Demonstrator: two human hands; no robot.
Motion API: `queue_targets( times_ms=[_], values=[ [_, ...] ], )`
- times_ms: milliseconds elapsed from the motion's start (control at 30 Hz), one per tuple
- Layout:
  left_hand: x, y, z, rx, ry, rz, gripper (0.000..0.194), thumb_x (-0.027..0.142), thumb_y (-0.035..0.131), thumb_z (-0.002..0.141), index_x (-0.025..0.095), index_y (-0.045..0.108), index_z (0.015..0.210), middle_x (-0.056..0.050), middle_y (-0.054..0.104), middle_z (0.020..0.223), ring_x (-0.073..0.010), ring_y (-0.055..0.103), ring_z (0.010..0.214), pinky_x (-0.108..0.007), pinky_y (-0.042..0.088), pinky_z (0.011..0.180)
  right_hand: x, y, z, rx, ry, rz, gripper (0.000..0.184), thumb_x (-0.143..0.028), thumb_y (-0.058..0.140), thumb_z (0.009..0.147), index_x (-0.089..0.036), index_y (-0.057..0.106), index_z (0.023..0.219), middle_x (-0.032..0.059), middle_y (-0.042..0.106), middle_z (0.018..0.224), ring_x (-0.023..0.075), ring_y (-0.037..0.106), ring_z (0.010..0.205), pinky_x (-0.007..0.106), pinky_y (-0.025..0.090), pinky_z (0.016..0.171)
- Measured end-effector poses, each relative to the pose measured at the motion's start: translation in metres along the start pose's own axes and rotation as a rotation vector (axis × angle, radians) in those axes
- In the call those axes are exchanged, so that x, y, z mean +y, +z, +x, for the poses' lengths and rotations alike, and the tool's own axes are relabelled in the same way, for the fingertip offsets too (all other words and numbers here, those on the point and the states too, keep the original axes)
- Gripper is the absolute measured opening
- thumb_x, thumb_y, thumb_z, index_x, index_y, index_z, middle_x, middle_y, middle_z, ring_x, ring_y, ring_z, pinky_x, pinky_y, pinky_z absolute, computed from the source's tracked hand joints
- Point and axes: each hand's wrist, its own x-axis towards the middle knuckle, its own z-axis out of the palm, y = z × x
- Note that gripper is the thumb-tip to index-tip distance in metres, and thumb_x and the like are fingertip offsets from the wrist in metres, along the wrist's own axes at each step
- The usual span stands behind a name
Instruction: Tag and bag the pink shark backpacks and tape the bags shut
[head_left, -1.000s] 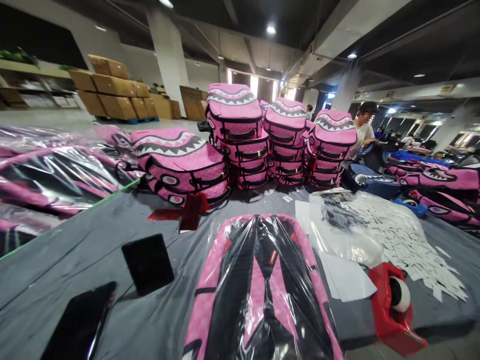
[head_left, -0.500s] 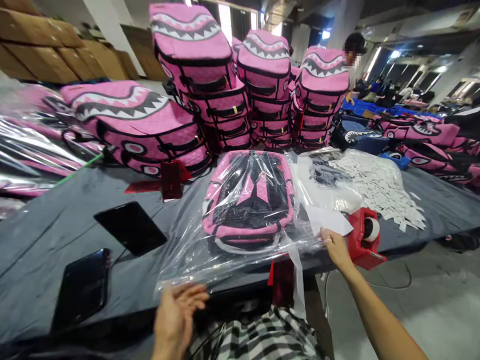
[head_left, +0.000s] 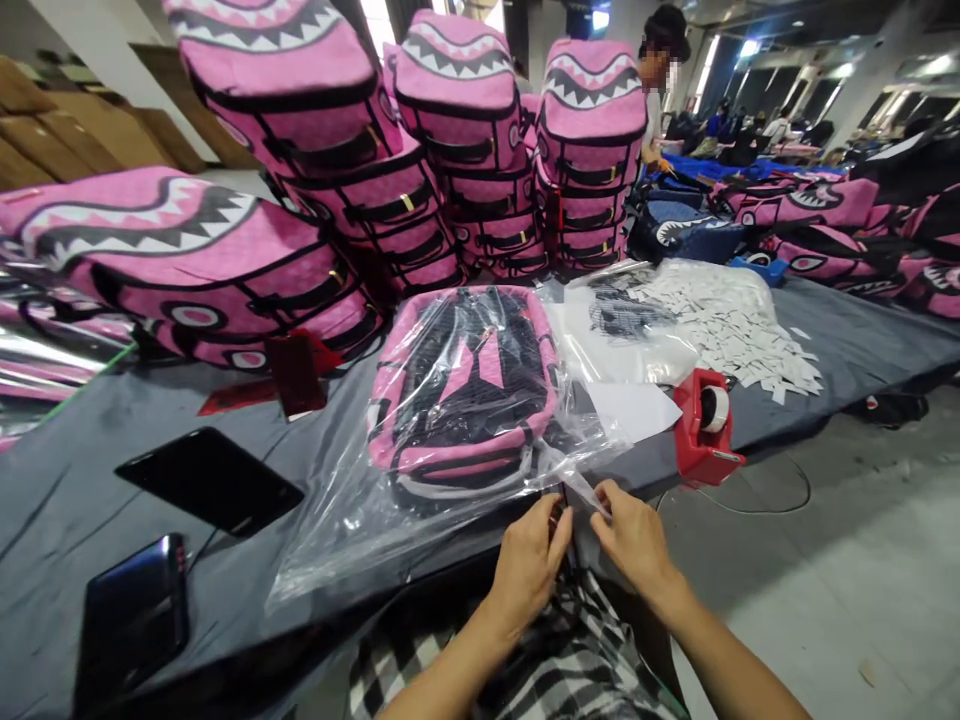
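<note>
A pink and black backpack (head_left: 480, 455) lies inside a clear plastic bag (head_left: 322, 550), with its straps facing up. The bag's loose open end spreads toward the table's front edge. From the backpack's near right corner a white strip (head_left: 574, 478) runs to my right hand (head_left: 634, 540), whose thumb and fingers pinch its end. My left hand (head_left: 529, 555) is at the table edge just beside it, fingers curled and closed; what they hold is hidden.
Stacked pink shark-mouth backpacks (head_left: 465, 110) line the back. To the right are a red tape dispenser (head_left: 705, 425), white paper (head_left: 634, 410) and a heap of small white tags (head_left: 735, 330). A black tablet (head_left: 210, 480) and a phone (head_left: 135, 610) lie left. A person (head_left: 660, 70) stands behind.
My left hand has left the bag's near left edge and moved right. My right hand has let go of the bag's right side, come inward and taken the white strip.
</note>
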Motion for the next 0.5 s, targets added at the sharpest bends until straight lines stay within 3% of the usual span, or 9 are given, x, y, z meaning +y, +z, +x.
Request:
queue_targets(
  times_ms=[67,167,267,333,400,500],
  values=[
    [-0.005,-0.001,0.003,-0.055,0.192,0.141,0.027,0.024,0.038,0.102,0.021,0.059,0.118,-0.008,0.073,0.106,-0.0197,0.072,0.093,-0.031,0.056,0.082,0.006,0.001,-0.006,0.078,-0.023,-0.009,0.016,-0.013,0.051,0.088,-0.022,0.06,0.097,0.0024,0.073,0.088,0.0201,0.071,0.076,0.026,0.042,0.06],
    [-0.011,-0.008,0.019,-0.077,0.439,0.483,0.024,0.018,0.04,0.1,0.018,0.057,0.116,-0.008,0.07,0.102,-0.0217,0.069,0.09,-0.034,0.056,0.08,0.01,0.005,-0.016,0.192,-0.124,-0.043,0.016,-0.013,0.048,0.092,-0.021,0.061,0.096,0.0034,0.072,0.087,0.018,0.07,0.075,0.026,0.039,0.059],
    [0.0,-0.016,0.046,-0.15,0.703,0.713,0.023,0.015,0.048,0.098,0.017,0.055,0.12,-0.009,0.066,0.112,-0.0228,0.064,0.103,-0.035,0.051,0.088,0.011,0.01,-0.028,0.308,-0.285,-0.06,0.021,-0.011,0.044,0.094,-0.018,0.063,0.098,0.0026,0.068,0.076,0.0156,0.065,0.066,0.026,0.04,0.058],
    [0.015,-0.018,0.066,-0.321,0.897,0.734,0.018,0.016,0.052,0.098,0.017,0.057,0.115,-0.008,0.065,0.112,-0.0211,0.061,0.106,-0.033,0.048,0.09,0.011,0.012,-0.038,0.404,-0.378,-0.067,0.023,-0.01,0.043,0.096,-0.016,0.065,0.1,0.0011,0.063,0.068,0.0143,0.061,0.059,0.026,0.04,0.056],
    [0.028,-0.015,0.083,-0.54,1.037,0.719,0.006,0.021,0.056,0.097,0.018,0.061,0.098,-0.004,0.066,0.099,-0.0198,0.06,0.097,-0.032,0.047,0.083,0.011,0.011,-0.05,0.455,-0.45,-0.055,0.022,-0.01,0.045,0.098,-0.015,0.066,0.101,0.0011,0.062,0.066,0.0135,0.06,0.058,0.027,0.041,0.056],
    [0.032,-0.006,0.094,-0.757,1.143,0.706,0.02,0.022,0.061,0.094,0.018,0.062,0.075,-0.002,0.065,0.077,-0.0191,0.06,0.081,-0.032,0.045,0.07,0.014,0.011,-0.066,0.448,-0.521,0.029,0.023,-0.012,0.049,0.098,-0.014,0.064,0.114,0.004,0.068,0.077,0.0141,0.064,0.067,0.026,0.046,0.06]
  ],
)
